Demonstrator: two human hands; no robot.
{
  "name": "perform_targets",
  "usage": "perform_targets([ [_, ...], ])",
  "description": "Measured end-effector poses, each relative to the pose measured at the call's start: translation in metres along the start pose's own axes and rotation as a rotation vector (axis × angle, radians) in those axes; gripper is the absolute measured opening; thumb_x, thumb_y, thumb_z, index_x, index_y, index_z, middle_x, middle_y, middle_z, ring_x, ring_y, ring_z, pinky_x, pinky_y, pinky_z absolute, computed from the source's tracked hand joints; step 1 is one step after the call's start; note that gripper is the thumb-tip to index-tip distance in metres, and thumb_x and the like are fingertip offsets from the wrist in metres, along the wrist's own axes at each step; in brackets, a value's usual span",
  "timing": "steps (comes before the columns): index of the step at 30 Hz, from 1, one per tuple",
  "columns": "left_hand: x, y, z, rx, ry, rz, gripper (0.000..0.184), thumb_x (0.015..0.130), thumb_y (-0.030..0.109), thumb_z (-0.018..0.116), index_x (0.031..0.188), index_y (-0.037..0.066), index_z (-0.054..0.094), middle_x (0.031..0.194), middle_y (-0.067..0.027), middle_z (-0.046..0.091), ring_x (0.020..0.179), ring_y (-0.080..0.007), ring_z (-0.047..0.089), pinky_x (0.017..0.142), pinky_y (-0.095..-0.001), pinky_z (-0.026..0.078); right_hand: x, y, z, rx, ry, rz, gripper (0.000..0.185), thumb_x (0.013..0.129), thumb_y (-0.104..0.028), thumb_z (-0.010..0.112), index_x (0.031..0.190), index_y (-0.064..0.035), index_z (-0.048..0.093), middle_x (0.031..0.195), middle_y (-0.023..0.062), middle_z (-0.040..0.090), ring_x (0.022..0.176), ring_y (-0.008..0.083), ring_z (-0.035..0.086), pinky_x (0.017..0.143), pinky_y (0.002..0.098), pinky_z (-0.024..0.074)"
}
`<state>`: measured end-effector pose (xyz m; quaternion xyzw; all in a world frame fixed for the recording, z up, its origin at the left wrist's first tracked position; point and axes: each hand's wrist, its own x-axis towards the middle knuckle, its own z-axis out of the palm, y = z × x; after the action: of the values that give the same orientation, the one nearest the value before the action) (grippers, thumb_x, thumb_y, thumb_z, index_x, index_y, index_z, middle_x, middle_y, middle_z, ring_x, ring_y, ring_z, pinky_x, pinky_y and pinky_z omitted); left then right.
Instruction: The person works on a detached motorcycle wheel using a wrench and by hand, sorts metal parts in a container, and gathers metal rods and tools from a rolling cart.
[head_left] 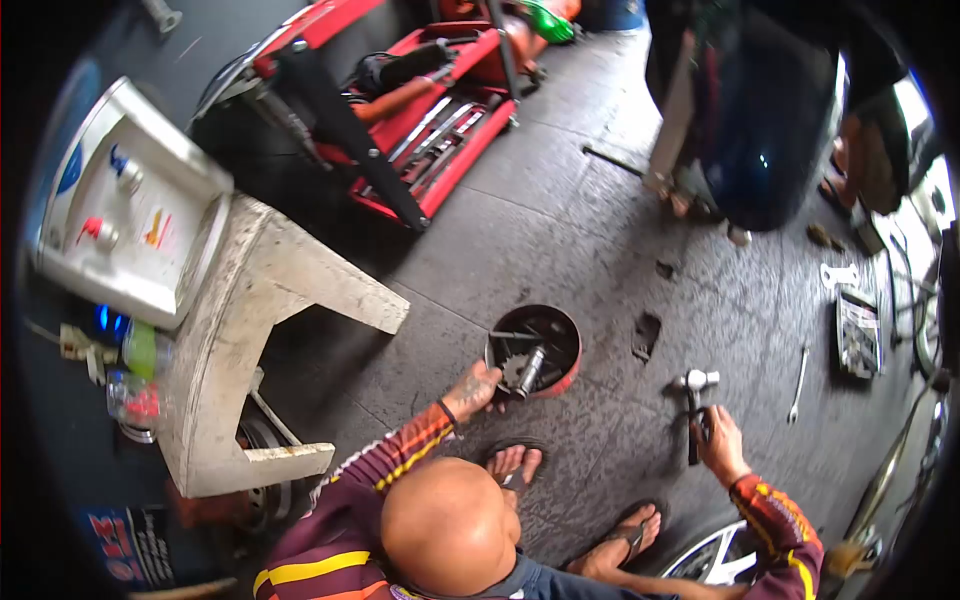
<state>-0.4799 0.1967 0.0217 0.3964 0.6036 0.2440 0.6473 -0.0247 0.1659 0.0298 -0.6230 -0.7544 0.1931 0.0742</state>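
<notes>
Contact is made by the left hand (pixel 475 389) at the near left edge of a red bowl (pixel 571 380) on the dark floor (pixel 620 420); it is curled, but whether it is clamped on the rim or on something inside cannot be told. Inside the bowl, a shiny metal cylinder (pixel 533 371) is seen among parts poorly made out. The right hand (pixel 722 447) is bent against the handle of a hammer-like tool (pixel 694 400); how firmly it is gripped cannot be told. Farther right, a spanner (pixel 798 388) and a tool tray (pixel 858 340) are seen. A red trolley (pixel 450 165) is placed beyond the bowl.
</notes>
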Motion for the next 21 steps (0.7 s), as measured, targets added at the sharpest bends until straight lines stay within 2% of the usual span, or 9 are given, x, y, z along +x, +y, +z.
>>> perform_targets([
  [3, 0.033, 0.031, -0.039, -0.012, 0.199, 0.037, 0.035, 0.091, 0.023, 0.036, 0.090, -0.004, 0.058, 0.072, -0.0117, 0.064, 0.045, -0.0171, 0.059, 0.037, -0.0259, 0.040, -0.005, 0.001, -0.004, -0.034, 0.027, -0.053, 0.022, 0.081, -0.015, 0.061, 0.095, -0.0007, 0.051, 0.085, 0.0176, 0.054, 0.079, 0.0368, 0.056, 0.067, 0.0435, 0.0467],
  [5, 0.052, 0.057, -0.066, 0.026, 0.224, 0.064, 0.037, 0.090, 0.025, 0.037, 0.088, -0.006, 0.059, 0.070, -0.0130, 0.064, 0.046, -0.0186, 0.060, 0.037, -0.0272, 0.041, -0.007, -0.010, -0.019, 0.057, -0.044, 0.025, 0.021, 0.082, -0.015, 0.061, 0.096, -0.0018, 0.052, 0.086, 0.0176, 0.055, 0.079, 0.0373, 0.057, 0.065, 0.0427, 0.0463],
  [8, 0.074, 0.095, -0.097, 0.065, 0.255, 0.082, 0.037, 0.089, 0.024, 0.038, 0.088, -0.006, 0.059, 0.069, -0.0137, 0.064, 0.050, -0.0198, 0.062, 0.039, -0.0282, 0.042, -0.009, -0.009, -0.019, 0.177, 0.048, 0.087, 0.018, 0.083, -0.017, 0.060, 0.091, -0.0026, 0.055, 0.081, 0.0181, 0.057, 0.076, 0.0376, 0.058, 0.064, 0.0420, 0.0457],
  [12, 0.077, 0.123, -0.109, 0.032, 0.265, 0.103, 0.032, 0.088, 0.021, 0.037, 0.096, -0.006, 0.053, 0.068, -0.0132, 0.063, 0.050, -0.0208, 0.062, 0.038, -0.0286, 0.042, 0.010, -0.010, -0.040, 0.091, -0.039, 0.096, 0.021, 0.084, -0.019, 0.060, 0.073, -0.0008, 0.058, 0.062, 0.0184, 0.056, 0.061, 0.0373, 0.057, 0.056, 0.0432, 0.0436],
  [13, 0.073, 0.124, -0.110, 0.041, 0.213, 0.121, 0.034, 0.089, 0.022, 0.038, 0.102, -0.007, 0.049, 0.069, -0.0142, 0.063, 0.050, -0.0221, 0.063, 0.038, -0.0306, 0.045, 0.015, -0.015, -0.045, 0.133, -0.093, 0.030, 0.022, 0.084, -0.020, 0.061, 0.073, -0.0010, 0.058, 0.058, 0.0177, 0.055, 0.054, 0.0380, 0.055, 0.052, 0.0439, 0.0420],
  [15, 0.053, 0.135, -0.095, 0.035, 0.308, 0.049, 0.034, 0.090, 0.022, 0.040, 0.106, -0.008, 0.043, 0.073, -0.0161, 0.063, 0.049, -0.0228, 0.062, 0.038, -0.0307, 0.045, 0.027, -0.058, -0.067, 0.091, -0.304, -0.012, 0.022, 0.085, -0.022, 0.060, 0.074, -0.0018, 0.061, 0.058, 0.0180, 0.056, 0.053, 0.0385, 0.055, 0.052, 0.0441, 0.0433],
  [17, 0.027, 0.138, -0.079, -0.057, 0.280, -0.010, 0.034, 0.090, 0.022, 0.040, 0.106, -0.009, 0.039, 0.075, -0.0178, 0.062, 0.049, -0.0236, 0.062, 0.038, -0.0305, 0.046, 0.029, -0.106, -0.075, 0.218, -0.393, -0.068, 0.020, 0.086, -0.024, 0.059, 0.090, -0.0042, 0.062, 0.060, 0.0193, 0.058, 0.057, 0.0385, 0.059, 0.056, 0.0440, 0.0463],
  [19, -0.015, 0.154, -0.059, -0.138, 0.215, 0.007, 0.033, 0.090, 0.021, 0.041, 0.102, -0.010, 0.038, 0.074, -0.0180, 0.060, 0.050, -0.0243, 0.062, 0.037, -0.0298, 0.045, 0.041, -0.164, -0.100, 0.265, -0.646, -0.083, 0.032, 0.089, -0.024, 0.057, 0.116, -0.0069, 0.054, 0.068, 0.0202, 0.062, 0.063, 0.0389, 0.061, 0.058, 0.0434, 0.0487],
  [21, -0.046, 0.143, -0.042, -0.198, 0.252, -0.065, 0.034, 0.089, 0.022, 0.043, 0.102, -0.009, 0.042, 0.077, -0.0208, 0.061, 0.051, -0.0258, 0.063, 0.042, -0.0338, 0.047, 0.054, -0.227, -0.125, 0.625, -0.638, -0.031, 0.048, 0.093, -0.024, 0.052, 0.136, -0.0097, 0.037, 0.078, 0.0184, 0.066, 0.065, 0.0334, 0.065, 0.056, 0.0410, 0.0496],
])
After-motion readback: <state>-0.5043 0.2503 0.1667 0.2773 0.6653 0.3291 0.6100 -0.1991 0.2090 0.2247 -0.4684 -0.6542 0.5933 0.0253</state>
